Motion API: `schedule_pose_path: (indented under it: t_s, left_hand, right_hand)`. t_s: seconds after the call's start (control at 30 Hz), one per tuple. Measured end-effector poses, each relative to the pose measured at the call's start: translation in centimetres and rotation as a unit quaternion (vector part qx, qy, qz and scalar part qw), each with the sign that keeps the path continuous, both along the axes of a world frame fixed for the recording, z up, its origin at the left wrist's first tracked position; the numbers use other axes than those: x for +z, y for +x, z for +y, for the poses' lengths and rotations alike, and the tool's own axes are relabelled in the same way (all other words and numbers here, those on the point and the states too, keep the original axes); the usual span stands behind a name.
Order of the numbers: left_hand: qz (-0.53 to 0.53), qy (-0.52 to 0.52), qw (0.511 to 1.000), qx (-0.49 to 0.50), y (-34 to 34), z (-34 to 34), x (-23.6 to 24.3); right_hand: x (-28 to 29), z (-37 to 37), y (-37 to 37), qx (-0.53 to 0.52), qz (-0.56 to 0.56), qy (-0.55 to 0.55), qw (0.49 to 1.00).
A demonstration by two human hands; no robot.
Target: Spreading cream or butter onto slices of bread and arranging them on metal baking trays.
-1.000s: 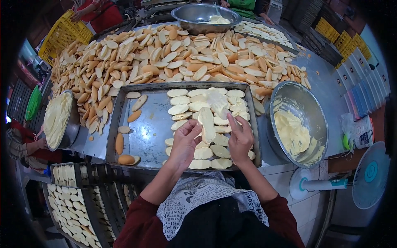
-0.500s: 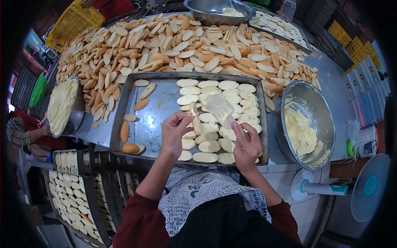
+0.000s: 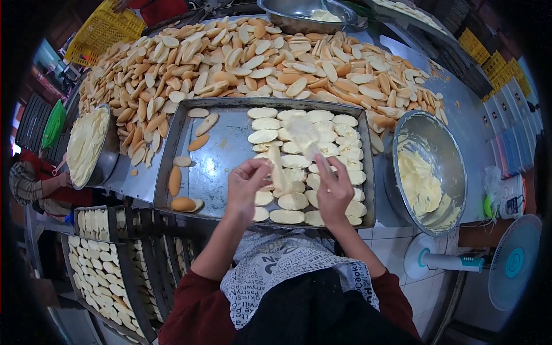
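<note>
Over a metal tray (image 3: 261,104), my left hand (image 3: 246,187) pinches an oval bread slice (image 3: 276,167) held on edge between thumb and fingers. My right hand (image 3: 334,192) grips the handle of a spatula (image 3: 303,133), whose pale, cream-smeared blade is blurred by motion above the tray. Rows of cream-covered bread slices (image 3: 287,216) fill the tray's right part. A few plain slices (image 3: 199,142) lie scattered in its left part, where bare metal shows.
A large heap of bread slices (image 3: 241,63) spreads behind the tray. Cream sits in a steel bowl (image 3: 460,167) at right, another bowl (image 3: 109,155) at left and a third (image 3: 276,20) at the back. Filled trays (image 3: 118,230) stand lower left; a fan (image 3: 513,263) stands right.
My right hand and the spatula have shifted slightly left and up. The tray of slices at the far right has been lifted or slid away from the table, exposing bare metal.
</note>
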State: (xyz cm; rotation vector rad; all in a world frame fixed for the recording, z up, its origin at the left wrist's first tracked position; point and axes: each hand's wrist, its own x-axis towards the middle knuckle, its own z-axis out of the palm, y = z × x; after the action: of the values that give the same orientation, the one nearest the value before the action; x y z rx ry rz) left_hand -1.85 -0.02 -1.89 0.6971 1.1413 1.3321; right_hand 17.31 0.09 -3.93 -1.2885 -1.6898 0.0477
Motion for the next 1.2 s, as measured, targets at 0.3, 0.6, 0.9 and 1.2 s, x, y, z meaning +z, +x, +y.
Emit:
schedule_pose_path:
  t_s: [0.3, 0.6, 0.9, 1.2]
  left_hand:
    - [0.147, -0.068, 0.979, -0.127, -15.9, 6.4, -6.8]
    - [0.218, -0.111, 0.957, -0.157, -17.1, 15.1, -9.5]
    - [0.553, 0.063, 0.821, -0.129, -17.0, 17.1, -10.3]
    - [0.585, 0.064, 0.802, -0.1, -15.6, 14.1, -10.0]
  right_hand:
    - [1.0, -2.0, 4.7, -0.069, 0.079, -0.091, 0.99]
    - [0.9, -2.9, 6.2, -0.109, 0.106, -0.065, 0.986]
    - [1.2, -4.1, 7.2, -0.132, 0.115, -0.087, 0.981]
    - [1.2, -3.9, 7.7, -0.146, 0.116, -0.079, 0.979]
